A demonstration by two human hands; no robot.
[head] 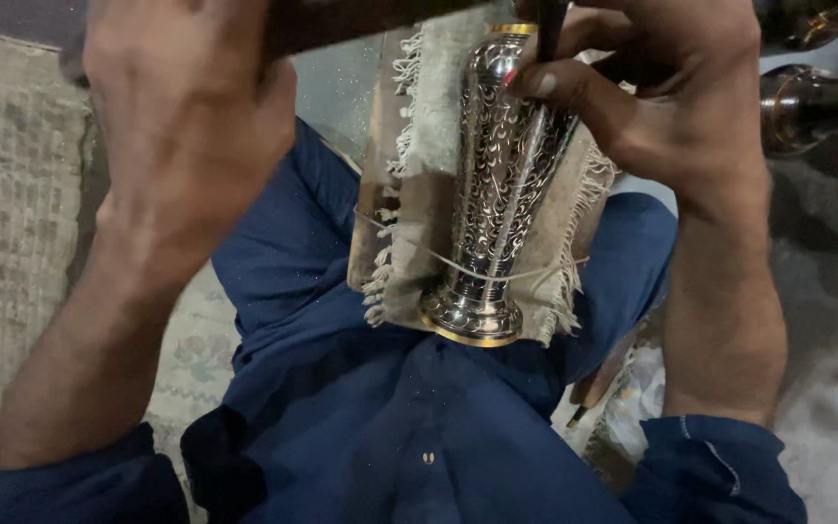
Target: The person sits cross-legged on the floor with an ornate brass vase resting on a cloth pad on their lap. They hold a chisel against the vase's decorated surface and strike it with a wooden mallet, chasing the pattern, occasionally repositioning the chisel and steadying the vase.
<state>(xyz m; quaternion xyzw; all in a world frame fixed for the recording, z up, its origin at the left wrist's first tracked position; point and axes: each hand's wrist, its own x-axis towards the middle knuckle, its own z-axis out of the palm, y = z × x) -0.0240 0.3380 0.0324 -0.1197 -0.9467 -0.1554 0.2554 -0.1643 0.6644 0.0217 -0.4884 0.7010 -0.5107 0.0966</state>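
Right hand [671, 87] grip: fingers pinch a thin dark tool [547, 29], its tip set on the upper body of an engraved silver vase [501, 184]. Left hand [181, 107] grip: closed around a dark wooden handle [341, 21], raised above and left of the vase. Vase lies lengthwise on a fringed cloth pad [429, 126], bound to it by a thin string, gold-rimmed base toward the lap in blue clothing [361, 408]. More metalware [807, 102] sits right of the vase.
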